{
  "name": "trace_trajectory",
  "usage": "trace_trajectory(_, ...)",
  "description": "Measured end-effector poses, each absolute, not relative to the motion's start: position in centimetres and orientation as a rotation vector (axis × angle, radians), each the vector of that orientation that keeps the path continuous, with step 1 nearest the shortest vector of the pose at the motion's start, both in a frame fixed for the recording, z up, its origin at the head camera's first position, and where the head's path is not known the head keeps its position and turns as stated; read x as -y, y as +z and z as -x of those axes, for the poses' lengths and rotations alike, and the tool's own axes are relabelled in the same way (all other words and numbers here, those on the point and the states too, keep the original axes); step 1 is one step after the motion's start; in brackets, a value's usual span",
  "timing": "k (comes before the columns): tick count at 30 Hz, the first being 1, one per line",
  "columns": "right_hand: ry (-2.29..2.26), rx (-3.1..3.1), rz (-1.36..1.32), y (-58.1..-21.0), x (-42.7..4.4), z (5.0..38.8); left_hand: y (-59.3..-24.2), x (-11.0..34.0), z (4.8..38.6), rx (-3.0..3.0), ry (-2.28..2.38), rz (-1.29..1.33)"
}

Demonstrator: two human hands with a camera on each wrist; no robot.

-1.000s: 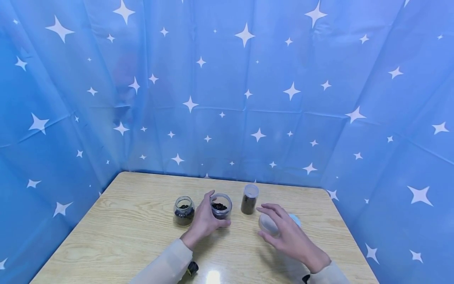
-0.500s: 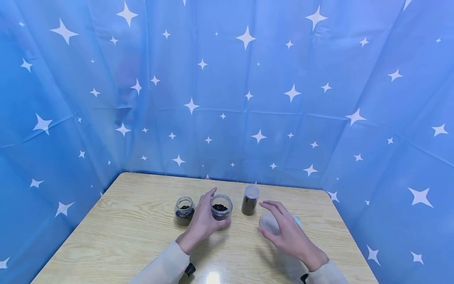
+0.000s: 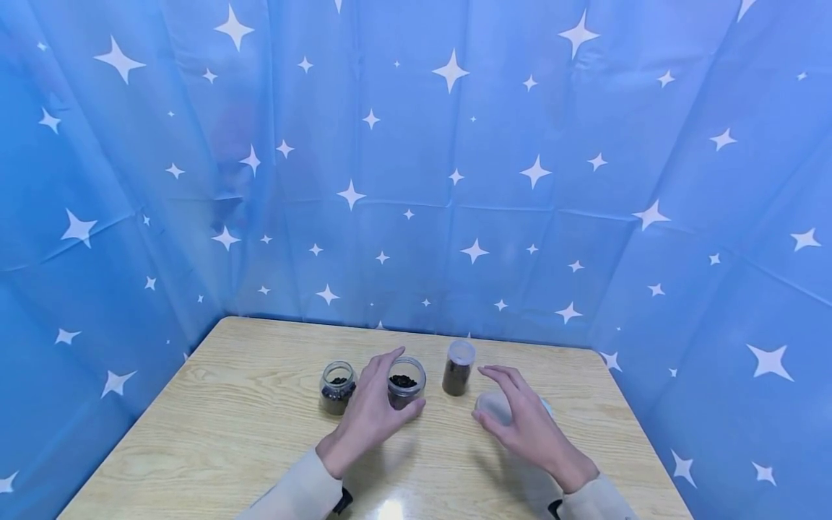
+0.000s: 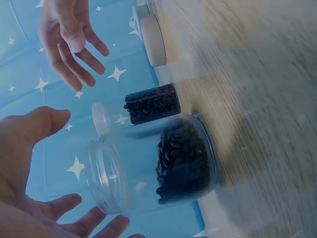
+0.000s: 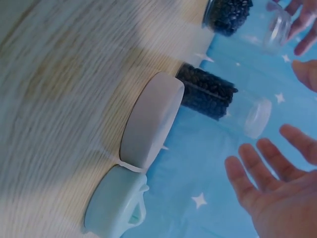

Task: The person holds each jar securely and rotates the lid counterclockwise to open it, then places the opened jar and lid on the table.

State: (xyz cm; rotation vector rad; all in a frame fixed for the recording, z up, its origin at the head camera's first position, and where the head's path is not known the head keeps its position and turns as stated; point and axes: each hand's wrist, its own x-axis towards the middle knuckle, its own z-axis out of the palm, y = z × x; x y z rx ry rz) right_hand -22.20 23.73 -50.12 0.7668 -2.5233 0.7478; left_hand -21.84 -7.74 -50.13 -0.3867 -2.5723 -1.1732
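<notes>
In the head view, my left hand (image 3: 370, 412) stands close around the left side of an open glass jar (image 3: 406, 391) of dark beans. The left wrist view shows its thumb (image 4: 47, 121) apart from the jar (image 4: 141, 168); the other fingertips lie near the rim, and contact is unclear. My right hand (image 3: 529, 430) hovers with relaxed, spread fingers over a whitish, shallow round piece (image 3: 492, 406), holding nothing. Beside that piece is a pale blue piece (image 5: 116, 203) with a small loop, mostly hidden from the head view by my right hand.
A second open glass jar (image 3: 336, 393) of dark beans stands left of my left hand. Between the hands, farther back, is a tall clear canister (image 3: 458, 370) with a pale lid, part-filled with dark beans. A starry blue curtain (image 3: 416, 217) borders the wooden table (image 3: 227, 419).
My left hand has loosened and drawn back slightly from the middle jar, which stays in place. The right hand keeps hovering almost still.
</notes>
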Motion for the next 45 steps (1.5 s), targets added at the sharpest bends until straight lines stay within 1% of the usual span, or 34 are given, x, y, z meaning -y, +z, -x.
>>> trace_trajectory(14, 0.808, 2.579, -0.665, -51.0, -24.1, 23.7, -49.2, 7.2, 20.6, 2.454, -0.941, 0.498)
trace_trajectory(21, 0.854, 2.604, -0.628, -51.2, -23.7, 24.6, -48.8, 6.8, 19.9, 2.454, -0.945, 0.565)
trace_trajectory(33, 1.028, 2.764, -0.503, -51.8, -22.7, 26.0, -49.0, 6.4, 19.3, 2.409, -0.96, 0.751)
trace_trajectory(45, 1.082, 2.819, -0.468, -51.4, -22.1, 27.7, -49.0, 5.6, 19.0, 2.408, -0.985, 0.806)
